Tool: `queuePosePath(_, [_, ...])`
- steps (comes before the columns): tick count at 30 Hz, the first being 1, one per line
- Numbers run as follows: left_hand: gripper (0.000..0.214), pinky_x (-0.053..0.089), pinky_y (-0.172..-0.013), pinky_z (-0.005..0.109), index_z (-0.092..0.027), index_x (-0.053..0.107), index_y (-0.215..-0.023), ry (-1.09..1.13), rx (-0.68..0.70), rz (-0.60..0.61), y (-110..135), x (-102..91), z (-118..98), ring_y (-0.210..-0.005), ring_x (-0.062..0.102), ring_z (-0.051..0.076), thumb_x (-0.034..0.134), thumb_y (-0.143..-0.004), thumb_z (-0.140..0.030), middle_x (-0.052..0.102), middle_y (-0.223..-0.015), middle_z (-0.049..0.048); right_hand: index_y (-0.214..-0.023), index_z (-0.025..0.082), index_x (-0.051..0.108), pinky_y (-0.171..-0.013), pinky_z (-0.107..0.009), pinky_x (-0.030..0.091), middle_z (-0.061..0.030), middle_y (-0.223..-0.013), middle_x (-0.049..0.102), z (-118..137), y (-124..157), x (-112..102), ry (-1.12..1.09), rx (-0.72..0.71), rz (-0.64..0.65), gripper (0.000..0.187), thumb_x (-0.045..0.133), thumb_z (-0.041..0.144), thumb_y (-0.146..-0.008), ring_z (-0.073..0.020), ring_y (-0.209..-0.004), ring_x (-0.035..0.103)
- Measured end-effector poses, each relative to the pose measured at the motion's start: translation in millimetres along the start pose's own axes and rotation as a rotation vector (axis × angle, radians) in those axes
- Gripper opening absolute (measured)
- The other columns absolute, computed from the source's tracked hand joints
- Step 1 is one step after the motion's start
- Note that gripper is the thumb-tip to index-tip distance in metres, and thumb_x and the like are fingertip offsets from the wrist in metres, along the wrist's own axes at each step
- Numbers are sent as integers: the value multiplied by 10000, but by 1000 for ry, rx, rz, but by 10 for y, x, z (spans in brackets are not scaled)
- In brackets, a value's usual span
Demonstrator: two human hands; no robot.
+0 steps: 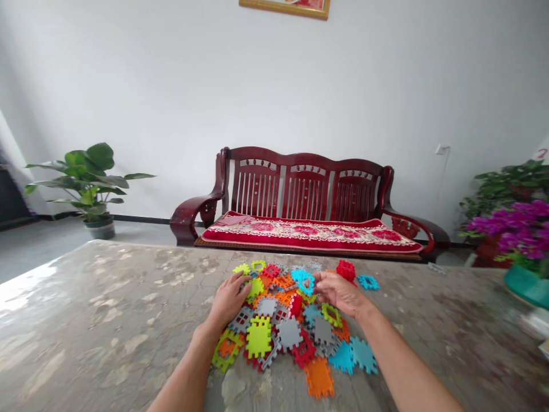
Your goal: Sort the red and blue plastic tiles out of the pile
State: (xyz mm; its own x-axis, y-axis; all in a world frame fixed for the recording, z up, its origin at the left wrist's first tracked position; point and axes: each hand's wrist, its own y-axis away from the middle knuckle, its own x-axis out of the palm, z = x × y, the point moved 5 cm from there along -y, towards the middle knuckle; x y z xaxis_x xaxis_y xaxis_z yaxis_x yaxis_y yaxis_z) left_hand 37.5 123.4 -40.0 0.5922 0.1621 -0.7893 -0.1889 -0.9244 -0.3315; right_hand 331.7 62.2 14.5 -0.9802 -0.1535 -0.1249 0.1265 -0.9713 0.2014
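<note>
- Left hand (231, 294) reaches over the near-left side of the pile, fingers a little bent, and from my distant seat I cannot tell whether it grips anything; a lime-green piece (255, 288) lies right at its thumb.
- Right hand (337, 290) comes in from the other side, its fingers drawn narrow at the edge of a bright blue piece (303, 281); I see them meet, but I cannot tell whether the piece is held or merely touched.
- Between the two hands I have a loose, overlapping heap of notched puzzle pieces in orange, grey, red, lime and blue; a small red piece (295, 306) sits nearer me than the right fingertips.
- Just beyond the right hand I make out a red cube (345, 270), and to that hand's right a blue open-centred piece (368, 282) lies apart.
- Nearer me than both hands, a lime square (259, 337), a grey square (289, 333) and an orange square (319, 377) lie on the patterned tabletop (141, 326).
- Past both hands, I view a dark red wooden bench (300, 157) with a floral cushion (300, 232).
- Far to the right hand's right, purple flowers (527, 229) stand in a teal pot (529, 286).
</note>
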Motion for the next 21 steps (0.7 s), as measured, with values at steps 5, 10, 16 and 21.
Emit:
queuePosePath(5, [390,383,-1090,401,-243,696,-1128,-11,-1,2,-2,0,5,-1242,545,235,415,-899,-385,614,-1326,63,-944,175,653,-720,-283,526,-84,-1046,708,-370,136,-395,361,22,-321,362,503,125,-618,-215,-966,658])
queuePosePath(10, [408,368,-1101,396,-235,690,-1141,-15,-2,19,-11,8,20,-1264,526,230,399,-903,-395,603,-1339,71,-1079,171,655,-911,-338,498,-75,-1122,695,-478,157,-407,544,-160,-409,452,471,109,-670,-194,-972,654])
queuePosePath(16, [445,361,-1109,387,-222,682,-1165,-30,5,32,-17,10,25,-1276,516,234,369,-913,-414,590,-1356,76,-1258,229,620,-1142,-395,297,-50,-1381,568,-237,131,-171,890,-389,-284,645,513,47,-649,-220,-1308,462])
queuePosePath(21, [451,364,-1108,393,-230,680,-1163,-33,19,29,-32,40,77,-1265,526,232,363,-916,-434,593,-1351,71,-1122,223,703,-1096,-396,360,-61,-1298,635,-207,117,-96,983,-402,-234,414,505,85,-785,-221,-1232,541])
